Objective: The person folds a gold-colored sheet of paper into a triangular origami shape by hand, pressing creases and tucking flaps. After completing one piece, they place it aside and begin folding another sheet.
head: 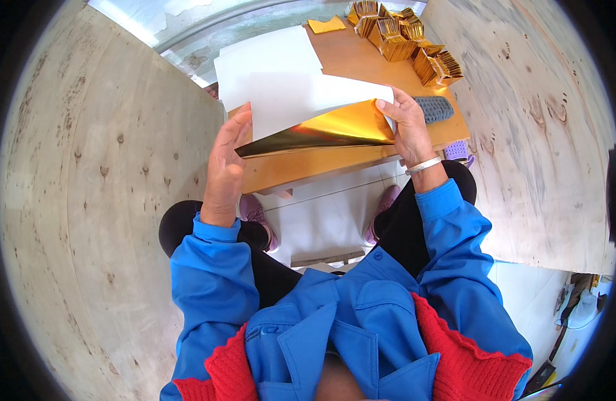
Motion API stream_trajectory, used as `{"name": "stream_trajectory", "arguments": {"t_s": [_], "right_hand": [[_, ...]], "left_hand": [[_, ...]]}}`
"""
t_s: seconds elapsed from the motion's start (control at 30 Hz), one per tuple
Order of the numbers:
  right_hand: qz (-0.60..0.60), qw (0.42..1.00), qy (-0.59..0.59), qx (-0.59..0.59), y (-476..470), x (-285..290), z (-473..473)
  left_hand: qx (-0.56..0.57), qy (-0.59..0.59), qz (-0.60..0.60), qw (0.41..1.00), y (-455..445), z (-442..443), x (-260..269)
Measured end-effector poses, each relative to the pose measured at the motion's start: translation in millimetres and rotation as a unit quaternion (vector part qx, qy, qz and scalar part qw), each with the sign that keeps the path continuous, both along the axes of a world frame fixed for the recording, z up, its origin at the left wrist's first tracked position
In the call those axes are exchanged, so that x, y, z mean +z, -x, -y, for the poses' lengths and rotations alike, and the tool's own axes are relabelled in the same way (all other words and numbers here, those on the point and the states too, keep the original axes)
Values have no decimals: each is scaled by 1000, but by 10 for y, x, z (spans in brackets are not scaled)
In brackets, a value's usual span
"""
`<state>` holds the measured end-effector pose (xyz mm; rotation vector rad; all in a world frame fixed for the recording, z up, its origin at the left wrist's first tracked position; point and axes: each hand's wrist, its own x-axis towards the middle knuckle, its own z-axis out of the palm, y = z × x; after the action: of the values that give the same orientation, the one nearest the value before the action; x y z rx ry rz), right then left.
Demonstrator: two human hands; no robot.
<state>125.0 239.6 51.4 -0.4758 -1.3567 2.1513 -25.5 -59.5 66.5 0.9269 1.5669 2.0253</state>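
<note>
A sheet of paper, white on one face and shiny gold foil on the other, is held up over the wooden table. Its near edge is turned up into a gold flap (338,125) that tapers leftward to a point. My right hand (410,125) grips the sheet's right end, thumb on the gold face and fingers behind. My left hand (227,160) is upright at the left end, beside the tapered gold corner; whether its fingers pinch the paper is unclear. Behind the raised sheet lie more white sheets (267,50), stacked with uneven edges.
Bundles of folded gold paper (390,37) stand at the table's (338,47) back right. A flat gold piece (326,25) lies left of them. A grey knitted item (433,109) sits by my right hand. Wooden panels (117,150) (528,125) flank both sides.
</note>
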Motion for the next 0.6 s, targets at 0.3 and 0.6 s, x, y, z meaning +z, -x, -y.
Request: {"name": "stream_trajectory", "arguments": {"t_s": [0.3,0.6], "right_hand": [[14,995,-50,84,-48,-25,37],[14,995,-45,92,-50,-32,84]], "left_hand": [[76,43,-11,996,-20,10,-69],[188,77,18,979,-112,-11,-110]]}}
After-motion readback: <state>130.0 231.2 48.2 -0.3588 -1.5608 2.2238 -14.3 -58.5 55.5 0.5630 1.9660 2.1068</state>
